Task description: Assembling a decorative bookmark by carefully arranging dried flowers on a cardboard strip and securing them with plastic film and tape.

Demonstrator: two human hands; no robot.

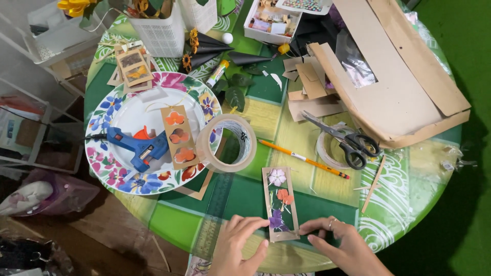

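Looking down from your head camera, you have a long cardboard bookmark point(281, 203) with pressed flowers under clear film lying flat on the green patterned table point(409, 204), close to its near edge, and both of your hands are at its lower end. Your left hand point(240, 243) presses its fingertips against the bookmark's left edge, fingers spread and flat, grasping nothing; your right hand point(343, 244) does the same at the bottom right corner, open and pinning the strip rather than gripping it. It looks like a smoothing or sealing step, and any further pass would call for even pressure along the strip without shifting it. Left of the bookmark a clear ruler point(215, 212) lies alongside it; above and to the left stands a roll of clear tape point(230, 143), and beyond that a flowered plate point(123, 148) holds a blue glue gun point(139, 146) and another bookmark with cut-outs point(178, 136). To the bookmark's upper right lie an orange pencil point(303, 158) and black-handled scissors point(348, 140), with cardboard sheets point(388, 76) farther back. The round table stands over green flooring on the right and a cluttered floor on the left.
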